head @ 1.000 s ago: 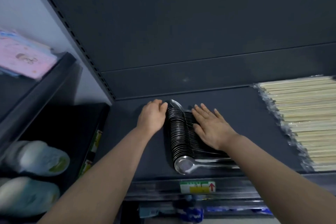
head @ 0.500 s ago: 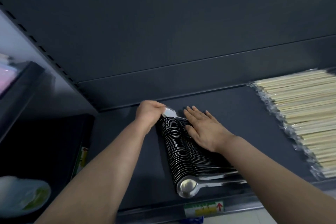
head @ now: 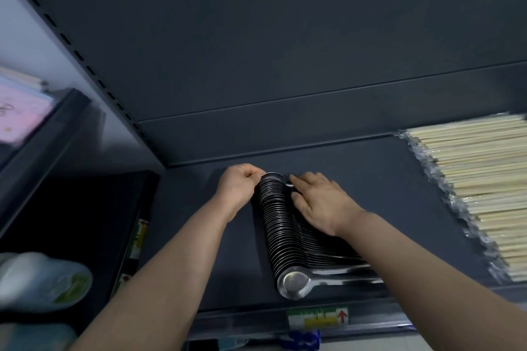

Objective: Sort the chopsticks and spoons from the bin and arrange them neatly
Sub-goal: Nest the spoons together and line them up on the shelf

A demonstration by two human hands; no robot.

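Shelf-edge price label [head: 318, 318]: green and yellow, red up-arrow, print unreadable. Dark metal shelf [head: 385, 179], dark back panel. Row of nested steel spoons [head: 282, 234], front to back, mid-shelf, bare shelf either side. Wrapped chopsticks [head: 479, 179] well apart, at right. Left hand [head: 238, 186], grip curled closed at rearmost spoon. Right hand [head: 319, 204], grip open, flat on handles.

dark metal shelf [head: 356, 179] | slotted upright [head: 85, 65] | pale wall [head: 17, 23] | dim light
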